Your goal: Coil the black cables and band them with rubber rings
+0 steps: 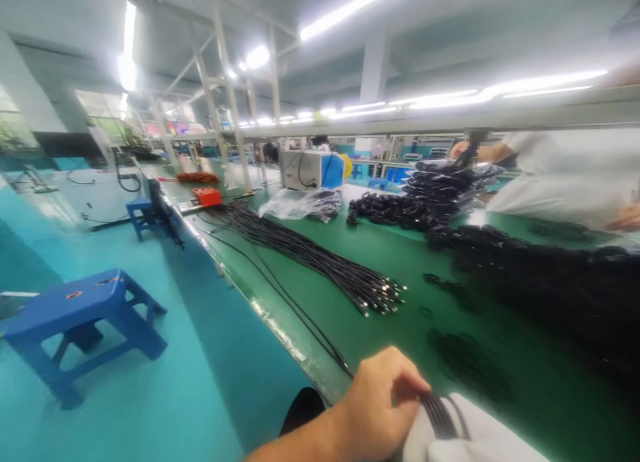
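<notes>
My left hand (383, 405) reaches in from the bottom edge, over the near side of the green table. Its thumb and fingers are closed on several thin black cables (441, 417), side by side, which run down against white fabric (493, 432). My right hand does not show; whether the fabric covers it, I cannot tell. Beyond the left hand, a long bundle of black cables (300, 249) lies on the green tabletop (310, 295), its metal-tipped ends (383, 297) pointing toward me. Two loose black cables (285, 289) run along the table edge, their near ends close to my wrist.
Dark coiled cables (540, 275) heap up at right, near a stack of bagged items (445, 182). A person in white clothing (575, 175) is across the table. An orange-red box (207, 195) and clear plastic bag (300, 205) lie farther back. A blue stool (90, 309) stands left.
</notes>
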`<state>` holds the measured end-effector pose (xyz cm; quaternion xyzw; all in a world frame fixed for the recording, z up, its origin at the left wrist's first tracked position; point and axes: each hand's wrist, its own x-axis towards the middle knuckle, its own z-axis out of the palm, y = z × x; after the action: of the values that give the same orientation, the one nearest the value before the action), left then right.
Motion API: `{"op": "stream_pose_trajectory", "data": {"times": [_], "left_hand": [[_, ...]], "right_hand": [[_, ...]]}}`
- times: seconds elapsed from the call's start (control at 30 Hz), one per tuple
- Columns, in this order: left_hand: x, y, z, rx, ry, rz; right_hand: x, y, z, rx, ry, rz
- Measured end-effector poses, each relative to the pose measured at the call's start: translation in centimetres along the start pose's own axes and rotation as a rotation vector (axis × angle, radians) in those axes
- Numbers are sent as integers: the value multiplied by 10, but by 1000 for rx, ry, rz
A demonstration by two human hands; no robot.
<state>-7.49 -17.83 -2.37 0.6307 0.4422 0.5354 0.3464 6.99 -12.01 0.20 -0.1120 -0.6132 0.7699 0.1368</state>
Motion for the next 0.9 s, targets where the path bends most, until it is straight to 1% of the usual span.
{"op": "stream_pose_trajectory", "data": {"times": [0.1,0.17,0.23,0.3,0.37,0.43,0.47,0.53,0.57,0.6,0.67,0.73,0.8,0.83,0.9], "left_hand": [[-1,-3,4,29,54,120],[1,-8,8,82,54,179],[3,-17,14,163,34,217],[5,-27,23,274,21,222],[5,-34,31,396,61,171],[5,-32,32,457,97,164],[4,-26,31,453,88,202],[2,-3,22,391,-10,327],[1,10,17,357,-56,366],[0,23,10,336,-130,354],[2,41,-1,328,-303,351],[6,45,-7,314,-299,348],[9,42,-7,293,-270,346],[10,40,-5,284,-270,345],[12,39,-4,271,-286,353]], "right_hand": [[20,-1,-19,-8,-29,-33],[33,2,-32,-21,-51,-70],[42,10,-41,-23,-120,-112],[50,18,-47,3,-233,-135],[56,20,-49,44,-343,-99],[58,14,-48,64,-412,-39],[56,9,-46,62,-418,-23],[43,-4,-40,32,-358,-52],[32,-10,-35,9,-292,-82],[20,-15,-29,-15,-219,-101],[-6,-20,-11,-31,-116,-54],[-26,-21,8,-36,-63,31],[-36,-21,22,-33,-21,81],[-39,-22,26,-31,6,88],[-43,-25,28,-27,77,82]]}}
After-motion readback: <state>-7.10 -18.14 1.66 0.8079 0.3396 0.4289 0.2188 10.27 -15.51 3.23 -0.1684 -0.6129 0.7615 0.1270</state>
